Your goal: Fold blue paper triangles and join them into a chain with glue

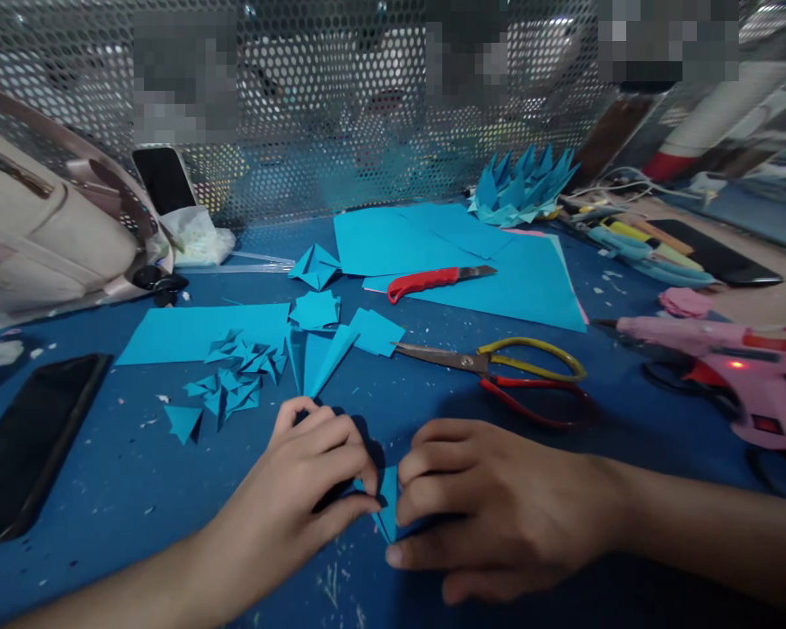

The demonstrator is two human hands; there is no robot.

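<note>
Between my hands, on the blue table, lies a small folded piece of blue paper (388, 498) with a point toward me. My left hand (320, 472) is closed, thumb and forefinger pinching the paper's left side. My right hand (491, 507) has its fingers curled against the right edge, with one fingertip at the lower point; part of the paper is hidden under the fingers. Just beyond my left hand stands a larger folded blue paper (314, 354). To its left sits a heap of small folded blue paper pieces (229, 389), with one single folded triangle (183, 422) beside them.
Scissors (478, 360) and a red-handled knife (438, 278) lie ahead, near blue paper sheets (530, 284). A pink glue gun (747, 358) with a lit light is at right. A spiky blue paper model (524, 188) stands behind. A phone (36, 441) lies left, below a bag (45, 210).
</note>
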